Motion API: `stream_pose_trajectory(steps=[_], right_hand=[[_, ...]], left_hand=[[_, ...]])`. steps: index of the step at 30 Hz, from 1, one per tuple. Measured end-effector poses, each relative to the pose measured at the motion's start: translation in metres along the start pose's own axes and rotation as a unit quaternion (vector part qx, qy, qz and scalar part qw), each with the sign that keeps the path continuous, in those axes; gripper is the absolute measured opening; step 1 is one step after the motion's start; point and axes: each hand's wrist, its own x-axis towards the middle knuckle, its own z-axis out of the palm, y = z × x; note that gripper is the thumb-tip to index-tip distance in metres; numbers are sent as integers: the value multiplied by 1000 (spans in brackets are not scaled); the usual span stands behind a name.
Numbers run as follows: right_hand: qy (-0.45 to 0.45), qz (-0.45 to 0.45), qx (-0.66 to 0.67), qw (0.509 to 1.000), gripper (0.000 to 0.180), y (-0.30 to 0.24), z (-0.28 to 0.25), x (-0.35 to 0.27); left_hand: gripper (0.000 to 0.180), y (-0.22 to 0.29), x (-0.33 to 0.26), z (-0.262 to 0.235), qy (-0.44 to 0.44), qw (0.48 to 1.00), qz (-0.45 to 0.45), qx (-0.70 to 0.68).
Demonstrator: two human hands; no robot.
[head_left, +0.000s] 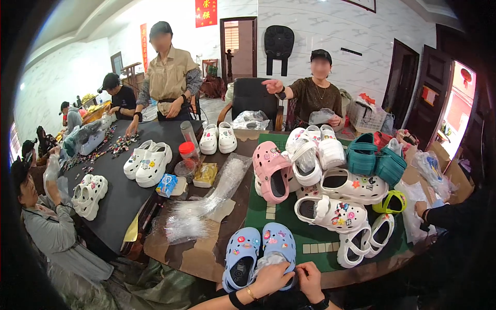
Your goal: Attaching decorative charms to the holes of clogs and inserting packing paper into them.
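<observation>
A pair of light blue clogs with colourful charms stands at the near table edge, the left clog (242, 253) beside the right clog (279, 240). Clear, whitish plastic (267, 260) is bunched in the right clog's opening. My left hand (271, 280) is closed over the heel end of that right clog, fingers bent at the opening. My right hand (309, 281) has its fingers curled against the same clog's right side by the heel. Its fingertips are partly hidden.
A pink clog (272, 173), white charm-covered clogs (336, 214), green clogs (360, 155) and a lime clog (391, 202) crowd the green mat. Left lies a bundle of clear plastic strands (194, 217). Co-workers stand or sit around the tables; a dark sleeve (454, 219) reaches in at right.
</observation>
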Motion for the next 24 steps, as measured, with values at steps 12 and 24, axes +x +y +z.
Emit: stream_pose_trajectory(steps=[12, 24], right_hand=[[-45, 16, -14, 999, 6, -2, -9, -8], [11, 74, 84, 994, 4, 2, -3, -10]], left_hand=[[34, -3, -2, 5, 36, 999, 28, 11], [30, -10, -2, 13, 33, 999, 21, 22]])
